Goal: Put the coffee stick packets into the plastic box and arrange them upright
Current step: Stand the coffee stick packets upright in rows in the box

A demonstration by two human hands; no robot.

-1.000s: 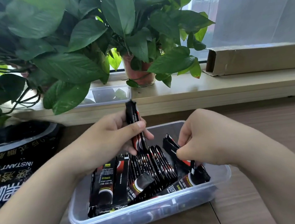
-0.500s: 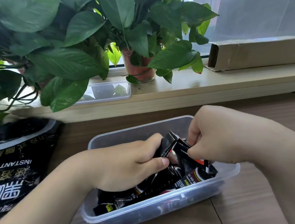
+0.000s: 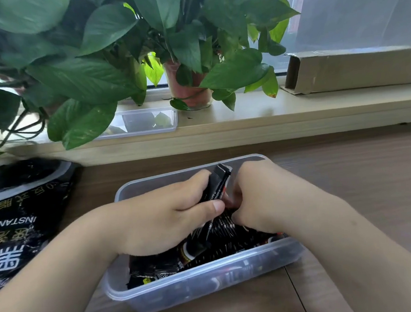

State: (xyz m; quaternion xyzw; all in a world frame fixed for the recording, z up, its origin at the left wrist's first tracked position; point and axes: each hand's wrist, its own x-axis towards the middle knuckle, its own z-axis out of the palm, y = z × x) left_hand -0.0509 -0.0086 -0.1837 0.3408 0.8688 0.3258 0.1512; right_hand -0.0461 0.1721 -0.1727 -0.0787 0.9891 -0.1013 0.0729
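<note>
Left hand (image 3: 169, 215) grips bundle of packets (image 3: 218, 185), thumb across front; bundle tilted, top poking above far rim of box (image 3: 197, 279); right hand (image 3: 267, 200) curled against same bundle, fingertips hidden, so grip cannot tell; other packets lie flat at box's near side; box on table (image 3: 373, 179), bag (image 3: 20, 219) at left, plant (image 3: 82, 74) behind.

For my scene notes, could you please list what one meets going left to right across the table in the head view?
Black coffee bag, left hand, held coffee stick packet, right hand.
</note>
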